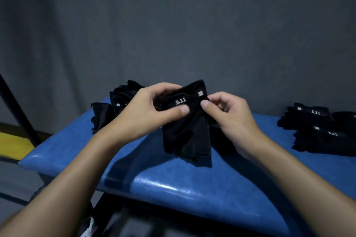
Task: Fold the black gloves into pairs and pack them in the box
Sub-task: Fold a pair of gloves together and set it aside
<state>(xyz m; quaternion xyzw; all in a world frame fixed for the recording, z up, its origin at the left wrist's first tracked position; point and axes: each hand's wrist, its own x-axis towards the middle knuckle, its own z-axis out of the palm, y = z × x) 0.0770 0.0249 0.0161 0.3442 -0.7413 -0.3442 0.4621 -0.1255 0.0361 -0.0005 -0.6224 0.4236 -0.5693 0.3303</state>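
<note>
Above a blue bench (173, 184), what seems a pair of black gloves (185, 131) is pinched at the cuff by left hand (142, 113) and right hand (229, 115) equally, its length hanging towards the bench.

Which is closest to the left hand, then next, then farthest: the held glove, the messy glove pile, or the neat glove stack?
1. held glove: middle, gripped by the left hand.
2. messy glove pile: left side, just behind that hand.
3. neat glove stack: far over on the right.
</note>
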